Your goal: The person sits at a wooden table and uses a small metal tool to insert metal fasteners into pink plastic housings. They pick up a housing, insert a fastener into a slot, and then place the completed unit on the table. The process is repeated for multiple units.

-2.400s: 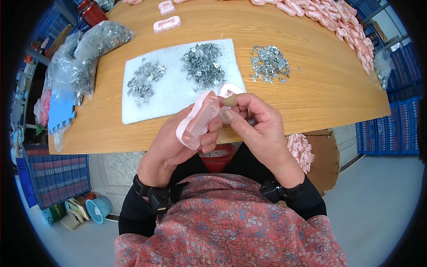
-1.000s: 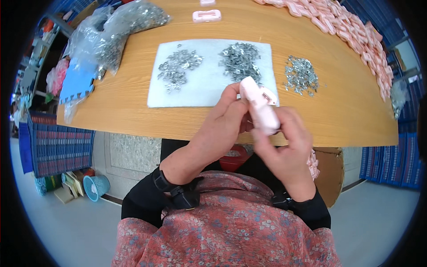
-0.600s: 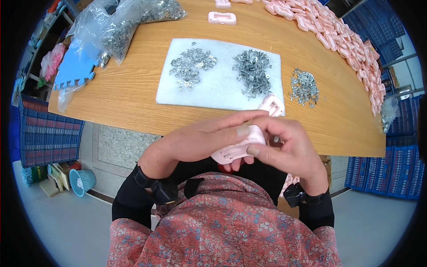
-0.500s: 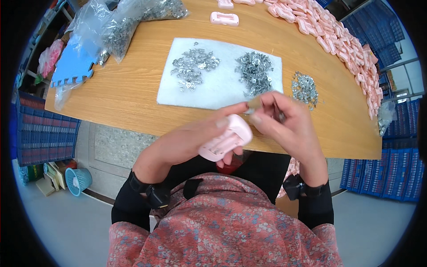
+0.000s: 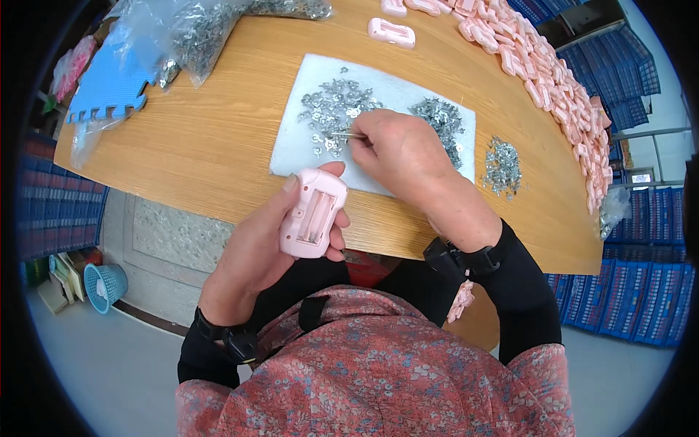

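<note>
In my left hand (image 5: 247,255) lies a pale pink plastic housing (image 5: 304,231) with an oblong battery-type recess facing up; the thumb and fingers grip its sides. My right hand (image 5: 411,149) is closed on slim metal tweezers (image 5: 352,135), mostly hidden in the fingers. Their tips reach into a loose pile of small silvery metal contact pieces (image 5: 335,102) on a white foam sheet (image 5: 287,153). I cannot make out whether the tips pinch a piece. A denser pile of metal pieces (image 5: 443,120) sits on the sheet's right part, partly behind my right hand.
More small metal parts (image 5: 502,167) lie on the wooden table (image 5: 226,146) right of the sheet. Heaped pink housings (image 5: 539,80) line the far right edge, with a single housing (image 5: 392,33) nearer. Plastic bags of metal parts (image 5: 204,36) and a blue foam mat (image 5: 109,80) occupy the left.
My hands have parted. The right moved forward and left to the metal pile on the sheet; the left drew back slightly leftward, turning the pink housing more upright with its recess in plain sight.
</note>
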The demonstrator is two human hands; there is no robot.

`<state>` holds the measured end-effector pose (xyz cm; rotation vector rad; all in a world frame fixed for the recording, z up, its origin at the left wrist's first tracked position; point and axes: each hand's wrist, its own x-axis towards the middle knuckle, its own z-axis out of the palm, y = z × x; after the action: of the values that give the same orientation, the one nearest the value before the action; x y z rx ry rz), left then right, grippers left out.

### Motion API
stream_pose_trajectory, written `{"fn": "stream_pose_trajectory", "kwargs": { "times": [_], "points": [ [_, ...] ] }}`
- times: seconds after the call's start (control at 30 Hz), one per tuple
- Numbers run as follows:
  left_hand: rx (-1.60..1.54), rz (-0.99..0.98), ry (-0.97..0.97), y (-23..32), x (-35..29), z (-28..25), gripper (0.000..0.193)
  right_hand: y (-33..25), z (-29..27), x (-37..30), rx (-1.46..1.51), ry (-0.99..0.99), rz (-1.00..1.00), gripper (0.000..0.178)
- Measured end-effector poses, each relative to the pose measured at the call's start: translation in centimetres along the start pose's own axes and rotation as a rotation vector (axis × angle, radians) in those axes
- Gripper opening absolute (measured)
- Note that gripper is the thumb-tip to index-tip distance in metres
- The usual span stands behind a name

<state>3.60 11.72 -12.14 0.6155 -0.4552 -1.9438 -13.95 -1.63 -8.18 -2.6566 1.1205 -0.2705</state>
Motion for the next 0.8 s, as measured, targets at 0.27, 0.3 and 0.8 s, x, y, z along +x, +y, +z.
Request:
{"fn": "stream_pose_trajectory", "kwargs": {
  "times": [0.27, 0.3, 0.8],
  "points": [
    [-0.060, -0.006, 0.004, 0.1, 0.7, -0.2, 0.057, 0.0, 0.4, 0.1, -0.028, 0.040, -0.052, 0.011],
    [-0.056, -0.009, -0.001, 0.2, 0.7, -0.2, 0.056, 0.0, 0.4, 0.2, -0.019, 0.047, -0.039, 0.012],
    [-0.052, 0.035, 0.034, 0.0, 1.9, 1.2, 0.056, 0.7, -3.6, -2.1, 0.858, -0.123, 0.413, 0.023]
  ]
}}
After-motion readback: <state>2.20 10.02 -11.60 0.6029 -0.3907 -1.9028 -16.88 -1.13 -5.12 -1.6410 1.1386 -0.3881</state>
